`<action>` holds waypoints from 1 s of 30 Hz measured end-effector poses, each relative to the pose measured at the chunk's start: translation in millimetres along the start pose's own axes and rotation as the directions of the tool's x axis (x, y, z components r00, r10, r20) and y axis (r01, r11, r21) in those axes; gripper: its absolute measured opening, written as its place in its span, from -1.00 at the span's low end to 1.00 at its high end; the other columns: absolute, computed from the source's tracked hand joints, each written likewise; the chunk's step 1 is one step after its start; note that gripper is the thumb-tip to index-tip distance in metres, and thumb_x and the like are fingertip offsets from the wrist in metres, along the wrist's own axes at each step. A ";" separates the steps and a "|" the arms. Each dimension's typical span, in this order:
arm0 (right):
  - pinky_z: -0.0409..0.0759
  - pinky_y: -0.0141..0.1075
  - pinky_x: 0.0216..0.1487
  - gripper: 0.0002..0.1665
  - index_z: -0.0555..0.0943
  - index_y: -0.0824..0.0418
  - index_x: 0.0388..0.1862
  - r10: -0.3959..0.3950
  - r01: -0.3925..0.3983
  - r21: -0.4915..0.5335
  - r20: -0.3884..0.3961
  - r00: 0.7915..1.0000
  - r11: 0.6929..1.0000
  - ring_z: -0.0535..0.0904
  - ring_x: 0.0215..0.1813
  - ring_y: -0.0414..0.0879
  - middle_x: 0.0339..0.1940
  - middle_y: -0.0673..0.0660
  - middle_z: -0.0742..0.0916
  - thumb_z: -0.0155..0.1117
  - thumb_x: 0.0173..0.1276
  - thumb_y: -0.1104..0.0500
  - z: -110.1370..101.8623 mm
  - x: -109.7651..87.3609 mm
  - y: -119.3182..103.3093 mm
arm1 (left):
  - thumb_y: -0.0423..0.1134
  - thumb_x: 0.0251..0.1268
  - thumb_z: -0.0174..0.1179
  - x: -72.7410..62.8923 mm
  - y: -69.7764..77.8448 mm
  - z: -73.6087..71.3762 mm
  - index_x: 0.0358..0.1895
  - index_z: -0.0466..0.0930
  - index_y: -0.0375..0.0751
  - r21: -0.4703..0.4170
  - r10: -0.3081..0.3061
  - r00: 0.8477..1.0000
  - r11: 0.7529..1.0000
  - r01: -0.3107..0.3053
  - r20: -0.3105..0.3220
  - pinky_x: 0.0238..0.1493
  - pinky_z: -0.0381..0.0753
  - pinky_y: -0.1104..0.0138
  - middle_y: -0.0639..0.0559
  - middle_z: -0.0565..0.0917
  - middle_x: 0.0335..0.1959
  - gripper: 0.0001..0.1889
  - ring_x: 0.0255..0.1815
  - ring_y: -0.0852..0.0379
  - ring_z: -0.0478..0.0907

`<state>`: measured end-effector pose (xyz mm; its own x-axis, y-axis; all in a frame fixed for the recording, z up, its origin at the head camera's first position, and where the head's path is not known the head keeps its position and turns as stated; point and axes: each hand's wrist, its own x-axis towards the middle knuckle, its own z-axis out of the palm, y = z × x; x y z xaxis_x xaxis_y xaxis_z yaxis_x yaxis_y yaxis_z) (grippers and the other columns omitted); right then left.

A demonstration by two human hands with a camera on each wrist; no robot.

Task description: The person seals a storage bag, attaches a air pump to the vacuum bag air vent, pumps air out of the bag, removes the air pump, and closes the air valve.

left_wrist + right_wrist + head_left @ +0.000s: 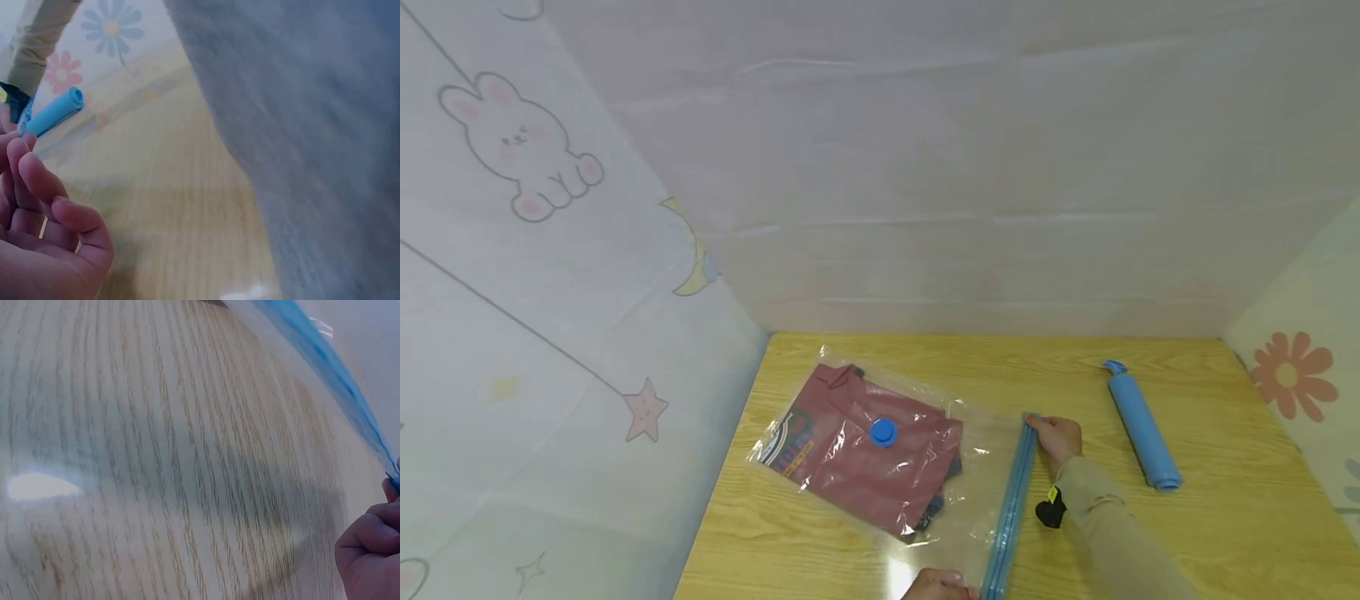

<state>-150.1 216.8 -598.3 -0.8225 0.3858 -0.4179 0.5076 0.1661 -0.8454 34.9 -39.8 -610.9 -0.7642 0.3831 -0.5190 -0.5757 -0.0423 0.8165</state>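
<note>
A clear vacuum storage bag [981, 450] lies on the table with a folded dark-red shirt [880, 483] inside. Its round blue valve cap [883, 432] sits over the shirt. Along the bag's right end runs a blue zip strip [1013, 500]. My right hand [1060, 439] pinches the far corner of that strip; in the right wrist view, curled fingers [375, 540] grip the strip's end. At the near end, my left hand [938, 586] pinches the bag's edge beside the strip, its fingers [47, 178] bent in the left wrist view.
A blue hand pump [1142, 429] lies on the wooden table [1240, 500], right of the bag. Patterned cloth walls stand behind the table and at both sides. A black device [1051, 508] with a yellow tag is at my right wrist.
</note>
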 end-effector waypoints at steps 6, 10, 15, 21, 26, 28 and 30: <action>0.40 -0.34 -0.45 -0.66 0.56 0.25 -0.44 0.015 -0.015 0.020 0.002 1.000 1.000 0.37 -0.50 -0.21 -0.66 -0.13 0.46 0.32 0.28 0.00 -4.2 2.1 -1.8 | -0.23 -0.07 0.42 -1.3 0.2 4.1 -0.61 0.60 0.04 -0.011 -0.064 0.996 0.998 0.063 -0.063 -0.51 0.48 0.57 0.27 0.61 -0.66 -0.84 -0.59 0.40 0.49; 0.40 -0.32 -0.45 -0.64 0.54 0.31 -0.33 0.029 -0.029 0.039 0.007 1.000 0.999 0.37 -0.51 -0.22 -0.66 -0.12 0.45 0.32 0.28 0.00 -4.9 1.2 -3.1 | -0.24 -0.05 0.43 -1.9 2.3 7.5 -0.47 0.66 -0.12 -0.017 -0.063 0.996 0.998 0.062 -0.071 -0.47 0.52 0.56 0.23 0.64 -0.62 -0.88 -0.56 0.38 0.53; 0.40 -0.33 -0.43 -0.52 0.53 0.38 -0.22 0.020 -0.020 -0.008 0.027 0.999 1.000 0.36 -0.48 -0.23 -0.61 -0.11 0.46 0.30 0.29 -0.05 -9.3 1.7 -3.2 | -0.24 0.00 0.42 -0.8 0.6 11.7 -0.32 0.68 -0.24 -0.040 -0.049 0.997 0.998 0.047 -0.062 -0.41 0.58 0.53 0.15 0.71 -0.53 -0.80 -0.50 0.35 0.58; 0.38 -0.29 -0.42 -0.62 0.46 0.20 -0.52 0.058 -0.056 -0.019 0.137 0.989 0.998 0.33 -0.53 -0.20 -0.69 -0.10 0.41 0.26 0.32 -0.05 -20.3 3.5 -2.0 | -0.26 0.09 0.35 10.5 -0.2 16.8 -0.44 0.68 -0.35 -0.030 -0.029 1.000 0.999 0.029 0.000 -0.47 0.50 0.57 0.22 0.64 -0.60 -0.83 -0.55 0.40 0.51; 0.36 -0.31 -0.53 -0.51 0.34 0.01 -0.77 0.064 -0.073 0.026 0.257 0.964 0.997 0.30 -0.63 -0.21 -0.78 -0.10 0.38 0.21 0.36 0.07 -28.2 6.5 0.9 | -0.31 0.23 0.24 22.4 10.2 20.0 -0.19 0.52 -0.73 0.052 0.037 0.998 0.998 -0.040 0.054 -0.49 0.40 0.60 0.26 0.54 -0.66 -0.62 -0.60 0.43 0.41; 0.34 -0.32 -0.54 -0.48 0.31 0.01 -0.79 0.065 -0.086 0.057 0.310 0.949 0.995 0.28 -0.65 -0.22 -0.78 -0.09 0.38 0.19 0.39 0.10 -30.6 7.8 2.5 | -0.33 0.25 0.21 27.4 15.5 22.8 -0.19 0.49 -0.76 0.032 0.026 0.998 0.999 -0.028 0.060 -0.53 0.39 0.59 0.25 0.51 -0.68 -0.62 -0.64 0.42 0.39; 0.32 -0.33 -0.53 -0.49 0.32 0.01 -0.77 0.069 -0.106 0.085 0.357 0.932 0.991 0.27 -0.63 -0.23 -0.75 -0.09 0.38 0.17 0.41 0.11 -32.5 8.8 4.1 | -0.36 0.22 0.20 33.0 20.7 26.6 -0.37 0.51 -0.72 -0.013 0.001 0.998 1.000 0.000 0.056 -0.57 0.35 0.59 0.24 0.50 -0.70 -0.69 -0.68 0.40 0.35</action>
<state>-147.0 250.3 -594.6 -0.8229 0.0472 -0.5662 0.5680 0.0461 -0.8217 5.6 -3.5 -604.4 -0.7472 0.4338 -0.5035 -0.5796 -0.0544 0.8131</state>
